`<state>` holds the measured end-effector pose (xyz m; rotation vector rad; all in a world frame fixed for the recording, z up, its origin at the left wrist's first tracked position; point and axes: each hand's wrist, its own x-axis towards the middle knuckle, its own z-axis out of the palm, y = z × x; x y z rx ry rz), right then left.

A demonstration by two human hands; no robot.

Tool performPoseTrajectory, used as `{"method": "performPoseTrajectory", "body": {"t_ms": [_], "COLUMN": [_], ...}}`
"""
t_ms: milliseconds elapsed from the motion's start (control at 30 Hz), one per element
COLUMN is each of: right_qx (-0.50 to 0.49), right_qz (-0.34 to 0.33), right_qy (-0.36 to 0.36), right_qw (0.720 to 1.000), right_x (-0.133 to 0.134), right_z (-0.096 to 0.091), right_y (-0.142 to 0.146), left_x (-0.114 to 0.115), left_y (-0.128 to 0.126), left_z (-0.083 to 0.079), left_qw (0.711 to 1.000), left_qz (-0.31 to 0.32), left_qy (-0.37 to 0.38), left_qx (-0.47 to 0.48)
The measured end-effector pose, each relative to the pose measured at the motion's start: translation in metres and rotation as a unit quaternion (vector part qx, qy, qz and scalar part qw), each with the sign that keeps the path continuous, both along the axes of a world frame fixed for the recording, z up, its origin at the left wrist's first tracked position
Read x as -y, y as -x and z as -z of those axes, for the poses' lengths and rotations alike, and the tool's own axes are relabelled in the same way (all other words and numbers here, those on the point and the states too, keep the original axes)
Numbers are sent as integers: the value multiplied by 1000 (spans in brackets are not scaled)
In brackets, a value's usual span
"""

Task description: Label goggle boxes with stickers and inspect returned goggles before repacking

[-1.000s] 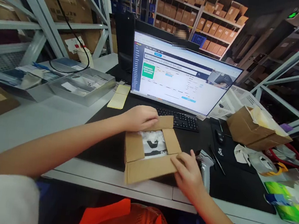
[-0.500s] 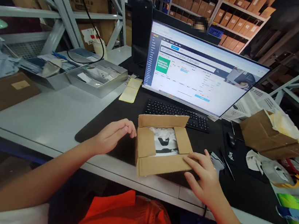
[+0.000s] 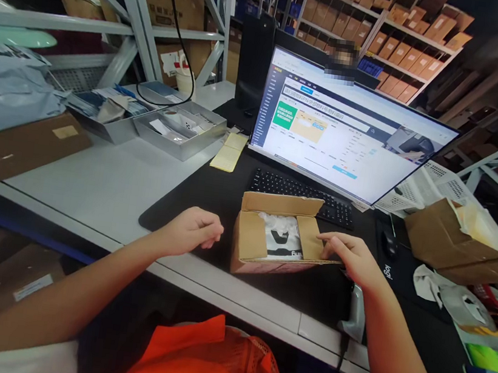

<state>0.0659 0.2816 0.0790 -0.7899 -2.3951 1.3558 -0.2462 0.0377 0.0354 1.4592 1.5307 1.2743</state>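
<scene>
Warehouse packing bench, grey tabletop (image 3: 102,185) with a black mat (image 3: 211,197) across its middle; listed near to far.

1. Orange vest (image 3: 217,360), below the front edge.
2. Scanner (image 3: 357,314), on the mat at the front edge, partly under the right forearm.
3. Left hand (image 3: 192,231): loosely curled, holding nothing, just left of the box and apart from it.
4. Right hand (image 3: 350,255): fingers close together and laid flat on the box's right flap; no pinch seen.
5. Box (image 3: 250,238): small carton on the mat, near the front edge and just before the keyboard. Its top is open, the side flaps are folded in, the far flap stands upright and the near flap is low. A white bagged item (image 3: 285,240) with a black print lies inside.
6. Keyboard (image 3: 298,190) and mouse (image 3: 389,245), mid-mat.
7. Monitor (image 3: 351,139), lit, at the back of the mat.
8. Yellow pad (image 3: 230,150) and metal trays (image 3: 178,131), towards the far left.
9. Second carton (image 3: 439,236), open, at the right edge.
10. Shelves (image 3: 389,27) of cartons, behind.

Judged step: flap handling, with the right flap held down. Bringing the far flap over would call for the free left hand at the box's far edge while the right keeps its flap flat.
</scene>
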Motion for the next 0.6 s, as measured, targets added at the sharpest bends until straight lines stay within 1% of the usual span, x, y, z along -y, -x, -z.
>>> {"method": "performPoseTrajectory", "body": {"t_ms": [133,200,233,300,367,433,467,533,600], "right_qx": [4,11,14,11,3,0,3,19,38], "right_qz": [-10,-11,-15,-30,-42,-44,-47,-61,-78], "right_qy": [66,77,69,15,-66,-135,-158,-175,-168], "right_qw": [998,997,997,999,997,990,986,982,982], "right_x": [-6,-4,-1,6,14,22,25,27,27], "right_z": [-1,1,3,5,7,8,9,11,13], "right_y": [6,3,0,-7,-15,-21,-23,-26,-27], "left_x": [-14,-25,-30,-41,-52,-61,-65,-71,-74], "left_y": [-12,-18,-20,-25,-30,-34,-37,-41,-45], "left_z": [-23,-32,-34,-38,-40,-42,-42,-43,-41], "left_qw": [997,995,994,991,987,979,972,957,945], "left_qz": [22,39,46,57,78,115,137,172,190], "left_qy": [-31,-45,-50,-63,-77,-97,-109,-122,-117], "left_qx": [-71,-82,-87,-100,-118,-140,-158,-200,-240]}}
